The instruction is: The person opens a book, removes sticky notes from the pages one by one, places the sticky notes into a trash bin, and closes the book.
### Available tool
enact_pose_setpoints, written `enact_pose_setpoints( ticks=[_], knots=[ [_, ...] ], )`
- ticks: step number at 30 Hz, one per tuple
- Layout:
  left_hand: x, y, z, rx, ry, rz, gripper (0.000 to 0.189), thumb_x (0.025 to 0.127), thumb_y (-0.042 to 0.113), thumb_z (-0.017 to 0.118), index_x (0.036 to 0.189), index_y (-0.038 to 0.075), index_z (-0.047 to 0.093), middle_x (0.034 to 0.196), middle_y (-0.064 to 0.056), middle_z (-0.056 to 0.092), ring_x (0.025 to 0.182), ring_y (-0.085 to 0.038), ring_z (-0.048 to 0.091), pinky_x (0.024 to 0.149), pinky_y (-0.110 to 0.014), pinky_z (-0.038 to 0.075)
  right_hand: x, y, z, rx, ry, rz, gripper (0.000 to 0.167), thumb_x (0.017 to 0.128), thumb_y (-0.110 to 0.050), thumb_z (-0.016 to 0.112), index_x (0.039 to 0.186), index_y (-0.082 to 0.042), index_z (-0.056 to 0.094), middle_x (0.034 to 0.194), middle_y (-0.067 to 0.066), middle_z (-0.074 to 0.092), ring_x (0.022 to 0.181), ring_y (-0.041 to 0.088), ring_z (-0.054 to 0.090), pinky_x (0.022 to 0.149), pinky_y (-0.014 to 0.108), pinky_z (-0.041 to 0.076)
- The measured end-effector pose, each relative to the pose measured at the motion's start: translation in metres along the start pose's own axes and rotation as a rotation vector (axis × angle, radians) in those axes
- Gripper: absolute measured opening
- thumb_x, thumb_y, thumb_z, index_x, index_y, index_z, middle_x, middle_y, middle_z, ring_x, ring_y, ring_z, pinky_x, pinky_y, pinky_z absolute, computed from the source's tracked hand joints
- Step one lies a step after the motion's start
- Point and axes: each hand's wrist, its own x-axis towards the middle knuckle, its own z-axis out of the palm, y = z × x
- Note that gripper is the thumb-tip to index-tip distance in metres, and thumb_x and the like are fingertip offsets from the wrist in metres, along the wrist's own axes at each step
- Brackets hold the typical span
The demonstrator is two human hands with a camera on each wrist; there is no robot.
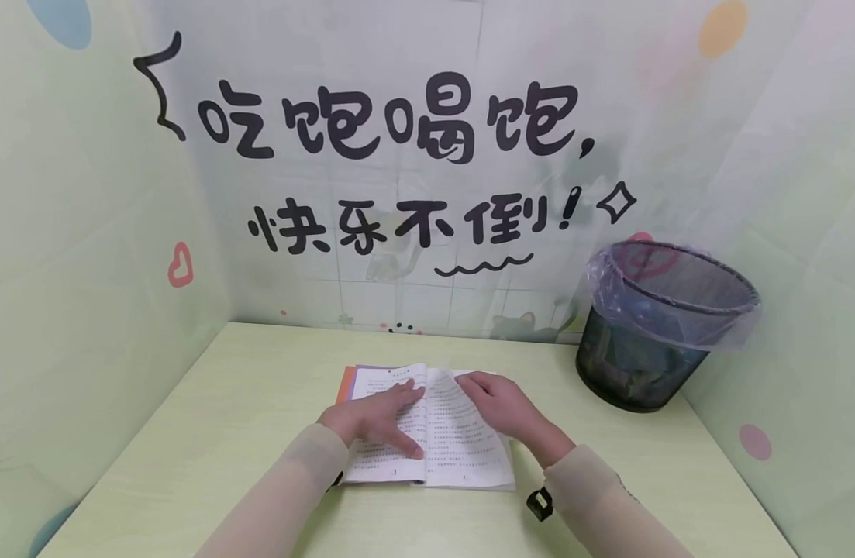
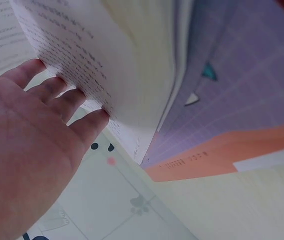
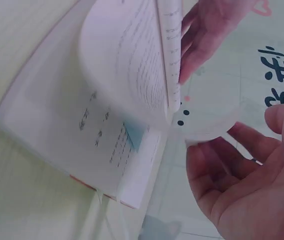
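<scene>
An open book [image 1: 469, 465] with printed pages lies on the table, its purple cover [image 2: 241, 85] and orange flap [image 2: 196, 160] showing in the left wrist view. My left hand [image 1: 380, 417] rests on the left page, fingers straight and spread, thumb near the spine. At the upper right of the book, my right hand [image 1: 505, 404] holds a page [image 3: 132, 65] by its outer edge. That page bows upward in the right wrist view, with the fingers [image 3: 204, 162] curled at its blurred edge. Under it, another printed page [image 3: 57, 100] with a small blue-green triangle shows.
Behind the book on the right stands a black mesh bin [image 1: 636, 364] with a clear plastic liner. The pale table [image 1: 260, 387] meets a printed backdrop [image 1: 399, 302] at its far edge. Side panels [image 1: 120, 372] border it left and right.
</scene>
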Motion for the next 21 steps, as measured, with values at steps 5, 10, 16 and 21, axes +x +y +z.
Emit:
enact_pose_setpoints(
  ticks=[5, 10, 16, 21],
  knots=[
    [-0.001, -0.001, 0.001, -0.027, -0.006, 0.016, 0.114, 0.081, 0.047, 0.097, 0.174, 0.025, 0.034, 0.187, -0.002, 0.014, 0.173, -0.033, 0.015, 0.139, -0.062, 0.019, 0.002, 0.007, -0.003, 0.252, -0.018, 0.069, 0.048, 0.117, -0.04, 0.047, 0.143, -0.007, 0.071, 0.128, 0.012, 0.078, 0.107, 0.023, 0.073, 0.091, 0.042, 0.063],
    [0.001, -0.003, 0.003, -0.05, -0.007, 0.025, 0.115, 0.081, 0.045, 0.098, 0.174, 0.024, 0.034, 0.187, -0.002, 0.013, 0.173, -0.032, 0.014, 0.139, -0.06, 0.018, 0.007, 0.021, -0.003, 0.511, -0.039, 0.152, 0.055, 0.12, -0.04, 0.035, 0.136, 0.0, 0.069, 0.11, 0.012, 0.075, 0.088, 0.02, 0.068, 0.077, 0.031, 0.057],
    [0.003, -0.006, 0.005, -0.048, 0.0, 0.019, 0.116, 0.08, 0.048, 0.098, 0.174, 0.026, 0.034, 0.187, 0.0, 0.013, 0.174, -0.03, 0.013, 0.14, -0.059, 0.018, 0.002, 0.036, 0.01, 0.683, -0.104, 0.189, 0.052, 0.119, -0.034, 0.038, 0.146, 0.002, 0.064, 0.108, 0.008, 0.076, 0.088, 0.015, 0.074, 0.076, 0.03, 0.061],
    [0.002, -0.008, 0.004, -0.037, 0.004, 0.034, 0.116, 0.081, 0.05, 0.096, 0.175, 0.026, 0.033, 0.187, 0.0, 0.012, 0.174, -0.032, 0.013, 0.139, -0.06, 0.017, -0.008, 0.041, 0.021, 0.653, -0.146, 0.121, 0.05, 0.117, -0.021, 0.041, 0.157, 0.008, 0.05, 0.127, 0.018, 0.076, 0.096, 0.014, 0.078, 0.08, 0.029, 0.065]
  ],
)
